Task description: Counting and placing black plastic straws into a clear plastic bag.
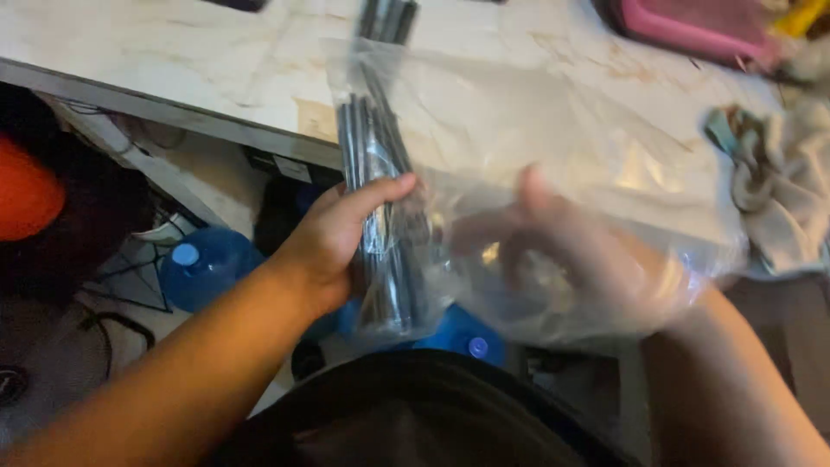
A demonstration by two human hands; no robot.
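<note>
Two hands are busy here. The left hand (pixel 341 238) is clenched around a bundle of dark rods (pixel 380 216) through a clear plastic bag (pixel 536 147), so that grip is clamped on bundle and film together. The bundle's long axis runs near upright in the head view, top ends poking past the bag's mouth toward the marble table (pixel 216 52). The right hand (pixel 596 264) is seen inside the bag, just beside the rods, fingers loosely curled; nothing looks gripped by it, though it's blurred. Blue water jugs (pixel 203 264) are spotted below, a rag (pixel 778 190) off right.
</note>
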